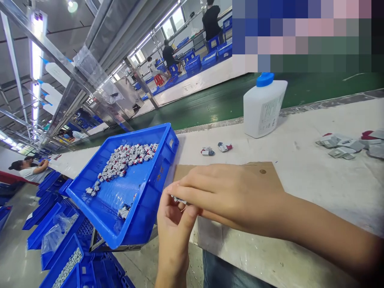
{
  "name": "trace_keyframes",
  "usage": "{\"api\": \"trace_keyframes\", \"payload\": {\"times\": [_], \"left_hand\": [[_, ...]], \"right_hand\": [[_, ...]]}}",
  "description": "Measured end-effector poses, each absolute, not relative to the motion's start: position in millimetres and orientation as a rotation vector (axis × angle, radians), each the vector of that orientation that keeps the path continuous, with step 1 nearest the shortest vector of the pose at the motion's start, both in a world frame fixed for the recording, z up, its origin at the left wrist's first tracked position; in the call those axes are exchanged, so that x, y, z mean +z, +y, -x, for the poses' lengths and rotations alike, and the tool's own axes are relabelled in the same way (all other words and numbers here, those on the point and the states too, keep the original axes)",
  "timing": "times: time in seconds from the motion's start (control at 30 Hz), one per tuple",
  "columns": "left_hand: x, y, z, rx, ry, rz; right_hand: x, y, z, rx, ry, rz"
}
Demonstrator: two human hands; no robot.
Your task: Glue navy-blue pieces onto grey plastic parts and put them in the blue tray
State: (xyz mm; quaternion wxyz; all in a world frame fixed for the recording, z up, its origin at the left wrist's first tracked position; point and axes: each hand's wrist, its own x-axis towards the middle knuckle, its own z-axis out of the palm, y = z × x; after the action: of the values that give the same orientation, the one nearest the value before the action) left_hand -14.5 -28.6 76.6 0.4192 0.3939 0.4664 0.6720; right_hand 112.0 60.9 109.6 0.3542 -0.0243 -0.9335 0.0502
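Note:
My left hand [175,226] is closed with its thumb and fingers curled round a small grey-and-white plastic part [179,199], of which only a sliver shows. From the right, my right hand [225,192] reaches across, its fingers pressed together over the same part and touching my left fingertips. Both hands are above a piece of brown cardboard [264,176] on the white worktable [315,192]. Just beyond them lie two small grey parts with red and dark ends, a left one [207,151] and a right one [225,147].
Left of my hands, a tilted blue bin [162,176] holds many small grey-and-red parts [129,158]. A white bottle [264,108] with a blue cap stands behind. More grey pieces [342,144] lie at right. A green conveyor belt [210,106] runs beyond; blue crates [57,232] are stacked lower left.

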Motion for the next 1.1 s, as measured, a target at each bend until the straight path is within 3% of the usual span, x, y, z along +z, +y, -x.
{"api": "trace_keyframes", "payload": {"times": [0.7, 1.1], "left_hand": [[76, -34, 14, 1.566, 1.003, -0.954], [78, -36, 21, 1.463, 1.171, -1.118]], "right_hand": [[111, 63, -110, 0.814, -2.452, 0.235], [106, 66, -104, 0.858, -2.427, 0.156]]}}
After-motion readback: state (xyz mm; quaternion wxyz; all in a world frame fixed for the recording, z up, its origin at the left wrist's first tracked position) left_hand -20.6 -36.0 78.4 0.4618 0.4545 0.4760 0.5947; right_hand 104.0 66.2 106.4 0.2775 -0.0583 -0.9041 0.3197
